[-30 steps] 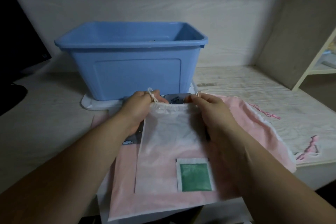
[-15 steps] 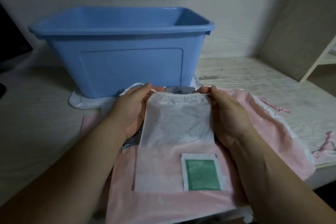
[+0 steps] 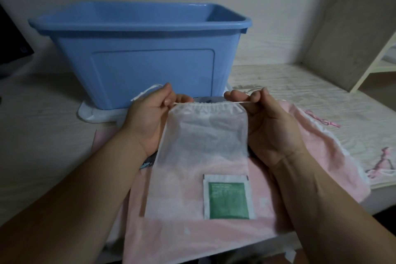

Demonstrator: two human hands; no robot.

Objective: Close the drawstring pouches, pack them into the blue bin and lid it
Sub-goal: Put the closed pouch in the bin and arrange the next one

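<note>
A sheer white drawstring pouch (image 3: 201, 156) lies flat in front of me, a green sachet (image 3: 228, 199) showing in its lower right corner. Its gathered top runs between my hands. My left hand (image 3: 150, 118) pinches the white cord at the pouch's left end. My right hand (image 3: 265, 122) pinches the taut cord at the right end. Under it lies a pink drawstring pouch (image 3: 321, 156), spread out. The open blue bin (image 3: 139, 58) stands just behind, on a white lid (image 3: 90, 113).
A patterned pouch (image 3: 147, 164) peeks out under my left wrist. Pink cords (image 3: 381, 163) trail to the right near the desk's front edge. A dark monitor (image 3: 10, 45) stands at the far left, a slanted panel and shelf (image 3: 353, 34) at the right.
Both hands have pulled the cords outward, so the white pouch's top is more gathered and the cords are taut. The camera has moved closer to the bin.
</note>
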